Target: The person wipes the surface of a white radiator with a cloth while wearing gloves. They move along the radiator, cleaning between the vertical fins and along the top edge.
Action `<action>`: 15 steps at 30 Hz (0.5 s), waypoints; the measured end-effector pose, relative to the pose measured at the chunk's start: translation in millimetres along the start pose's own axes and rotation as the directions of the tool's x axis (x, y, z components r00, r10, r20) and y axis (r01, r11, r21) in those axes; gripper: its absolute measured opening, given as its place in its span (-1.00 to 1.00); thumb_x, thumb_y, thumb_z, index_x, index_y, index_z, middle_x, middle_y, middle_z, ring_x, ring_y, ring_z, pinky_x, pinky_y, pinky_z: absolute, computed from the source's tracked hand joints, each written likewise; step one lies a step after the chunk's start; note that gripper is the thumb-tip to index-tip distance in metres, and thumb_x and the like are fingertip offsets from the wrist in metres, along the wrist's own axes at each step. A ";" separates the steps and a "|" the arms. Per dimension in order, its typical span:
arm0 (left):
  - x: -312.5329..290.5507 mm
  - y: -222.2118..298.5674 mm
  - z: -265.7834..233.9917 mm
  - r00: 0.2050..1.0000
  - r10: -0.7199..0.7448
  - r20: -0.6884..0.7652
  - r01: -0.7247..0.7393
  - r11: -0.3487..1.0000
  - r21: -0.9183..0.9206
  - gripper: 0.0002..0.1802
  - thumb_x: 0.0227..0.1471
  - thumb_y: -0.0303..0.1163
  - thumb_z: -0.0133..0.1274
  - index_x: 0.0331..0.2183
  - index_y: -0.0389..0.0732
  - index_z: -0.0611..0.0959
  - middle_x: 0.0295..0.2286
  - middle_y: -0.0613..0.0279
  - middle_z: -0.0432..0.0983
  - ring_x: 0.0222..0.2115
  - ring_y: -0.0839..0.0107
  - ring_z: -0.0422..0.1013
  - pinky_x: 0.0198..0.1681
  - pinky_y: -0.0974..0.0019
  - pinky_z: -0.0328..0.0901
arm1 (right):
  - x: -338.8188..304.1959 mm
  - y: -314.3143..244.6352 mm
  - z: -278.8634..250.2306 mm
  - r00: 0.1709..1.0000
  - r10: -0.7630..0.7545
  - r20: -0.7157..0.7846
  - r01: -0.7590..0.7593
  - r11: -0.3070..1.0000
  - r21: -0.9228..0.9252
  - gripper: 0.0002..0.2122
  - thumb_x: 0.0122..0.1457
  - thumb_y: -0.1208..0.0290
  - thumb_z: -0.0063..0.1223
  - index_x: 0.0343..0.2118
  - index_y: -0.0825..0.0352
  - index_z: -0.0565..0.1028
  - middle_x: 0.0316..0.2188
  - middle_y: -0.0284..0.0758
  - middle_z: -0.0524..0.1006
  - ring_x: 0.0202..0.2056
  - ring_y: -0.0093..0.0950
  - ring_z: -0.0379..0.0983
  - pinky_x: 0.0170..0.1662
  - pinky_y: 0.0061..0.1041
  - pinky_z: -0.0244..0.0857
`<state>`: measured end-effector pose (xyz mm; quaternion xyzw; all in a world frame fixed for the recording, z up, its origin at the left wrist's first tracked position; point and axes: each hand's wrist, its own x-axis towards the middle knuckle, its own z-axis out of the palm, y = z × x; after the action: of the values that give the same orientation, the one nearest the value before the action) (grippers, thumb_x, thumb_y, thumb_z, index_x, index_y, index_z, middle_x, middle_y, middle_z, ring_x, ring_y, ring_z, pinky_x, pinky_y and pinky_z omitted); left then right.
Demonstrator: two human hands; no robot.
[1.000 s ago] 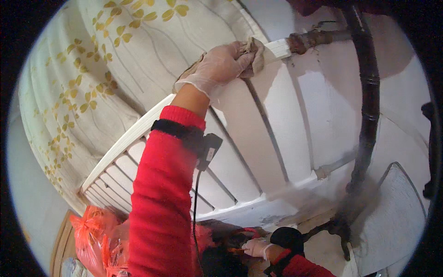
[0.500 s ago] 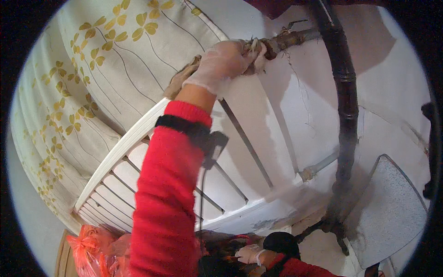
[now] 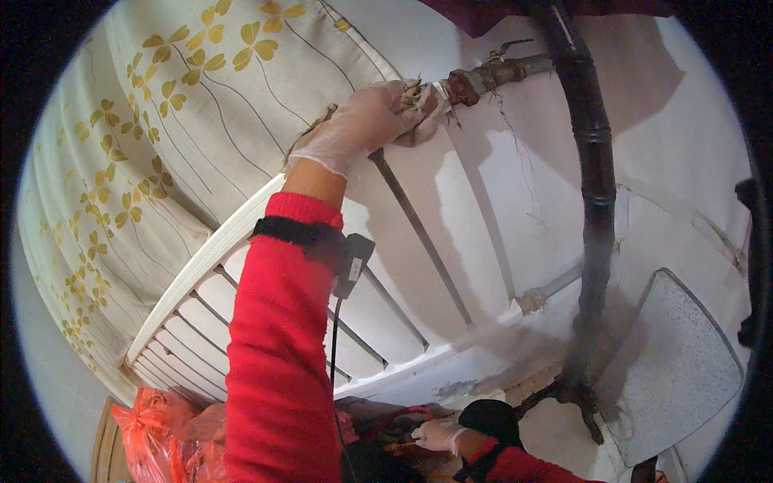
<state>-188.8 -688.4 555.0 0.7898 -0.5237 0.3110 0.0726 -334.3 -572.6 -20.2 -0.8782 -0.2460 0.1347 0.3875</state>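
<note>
My left hand (image 3: 358, 125), in a thin clear glove, is closed on a dirty grey-beige rag (image 3: 423, 113) and presses it along the top edge of a white radiator (image 3: 447, 213). More of the cloth bunches behind the wrist, against the curtain. Just right of the hand, a rusty pipe fitting (image 3: 463, 87) joins the radiator's upper corner. My right hand (image 3: 440, 435), also gloved, is low in the view near dark clothing. Its fingers point left and look loosely extended, with nothing visible in them.
A cream curtain with yellow leaves (image 3: 193, 76) hangs behind the radiator. A dark jointed pole (image 3: 596, 177) stands to the right, beside a pale speckled panel (image 3: 676, 370). Red plastic bags (image 3: 157, 435) sit at lower left. A lower pipe (image 3: 555, 286) meets the radiator.
My left hand and the rag have slid left along the radiator's top, away from the rusty fitting. The right hand has barely moved.
</note>
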 end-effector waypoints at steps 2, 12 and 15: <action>-17.5 -4.1 -6.4 1.000 0.011 -0.002 -0.011 0.989 0.150 -0.50 0.05 -0.09 0.18 -0.04 -0.18 0.60 -0.23 -0.11 0.60 -0.17 -0.07 0.52 -0.06 0.03 0.38 | -1.1 -0.1 -3.1 0.999 0.021 0.032 -0.019 0.999 -0.045 -0.60 0.26 0.10 -0.02 0.08 0.14 0.55 0.03 -0.24 0.57 0.07 -0.13 0.46 0.16 -0.10 0.30; -113.0 -39.3 -33.8 0.987 0.074 -0.143 -0.037 0.968 0.249 -0.39 0.05 -0.26 0.19 0.15 -0.07 0.46 -0.05 -0.03 0.50 0.00 -0.03 0.42 0.05 0.02 0.33 | -4.0 8.7 2.3 0.997 -0.062 -0.041 0.061 0.998 -0.014 -0.62 0.25 0.15 -0.07 0.01 0.24 0.55 -0.12 -0.06 0.59 -0.06 -0.03 0.50 0.04 -0.11 0.35; -135.7 -52.5 -42.4 0.982 0.110 -0.156 -0.056 0.948 0.312 -0.43 0.06 -0.29 0.17 0.12 -0.10 0.48 -0.08 -0.05 0.51 -0.03 -0.05 0.43 0.03 0.00 0.33 | -6.7 9.5 2.7 0.998 -0.049 -0.026 0.047 0.997 -0.055 -0.63 0.25 0.16 -0.05 0.01 0.24 0.55 -0.11 -0.06 0.59 -0.06 -0.03 0.50 0.03 -0.12 0.35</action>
<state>-195.6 -540.5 522.9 0.7390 -0.4938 0.4578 -0.0193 -338.0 -580.0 -28.7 -0.8840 -0.2655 0.1066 0.3698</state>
